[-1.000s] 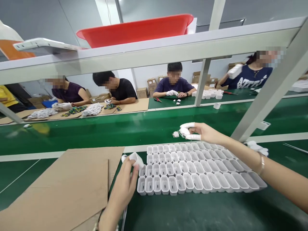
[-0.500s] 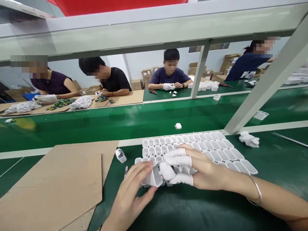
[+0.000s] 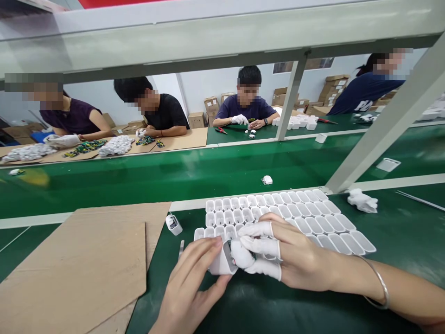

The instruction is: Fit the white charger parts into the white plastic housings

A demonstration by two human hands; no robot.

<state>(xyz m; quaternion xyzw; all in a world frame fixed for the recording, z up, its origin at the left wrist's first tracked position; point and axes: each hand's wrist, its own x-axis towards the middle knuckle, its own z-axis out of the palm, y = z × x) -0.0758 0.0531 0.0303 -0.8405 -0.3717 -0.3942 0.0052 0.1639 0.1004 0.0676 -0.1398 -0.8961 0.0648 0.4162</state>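
Left hand (image 3: pixel 194 283): the grip is clamped on tilted white cup (image 3: pixel 218 263).
Right hand (image 3: pixel 295 255): the grip pinches white part (image 3: pixel 241 254) (some fingers (image 3: pixel 266 269) wear covers (image 3: pixel 260 229)) at the cup's mouth.
Tabletop (image 3: pixel 264 306): carries rows of cups (image 3: pixel 314 226).

The bench (image 3: pixel 285 308) is green, the held cup (image 3: pixel 219 264) white, the part (image 3: pixel 241 254) white, perhaps red-specked.

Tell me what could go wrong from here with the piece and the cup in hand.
The white piece in the right hand is at the mouth of the white cup in the left hand; if misaligned, it might catch on the rim.
Both hands are close to the rows of cups, so a finger could knock some askew.
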